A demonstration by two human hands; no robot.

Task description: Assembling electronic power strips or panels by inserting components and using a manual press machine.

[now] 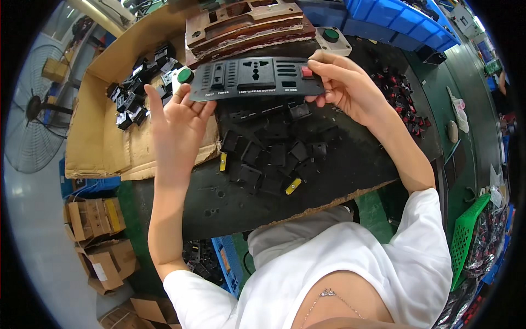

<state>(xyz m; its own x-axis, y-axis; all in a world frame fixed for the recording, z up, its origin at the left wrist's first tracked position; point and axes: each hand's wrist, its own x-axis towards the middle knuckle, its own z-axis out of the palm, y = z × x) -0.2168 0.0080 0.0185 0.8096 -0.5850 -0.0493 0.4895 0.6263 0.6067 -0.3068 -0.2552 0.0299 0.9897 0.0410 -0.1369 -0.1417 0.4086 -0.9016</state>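
Beside a cardboard box (90,131) at left, the left hand (178,129), thumb spread wide, touches with its fingertips the left end of a black panel (256,75) above the far part of the dark table (342,164), whose right end, bearing a red switch (307,72), the right hand (350,88) pinches.

The most open way in is low, over the near strip of the worktop (339,171), between its front edge and the heap of black plastic parts (276,154). Both forearms flank that strip. On the left, the cardboard carton (90,148) stands as a wall. Ahead, the black panel (255,79), held at its ends by the fingers, bars the middle; beyond it, the brown fixture stack (249,30) blocks farther reach, a green button (331,35) beside it. Red-and-black switches (402,98) clutter the far right.
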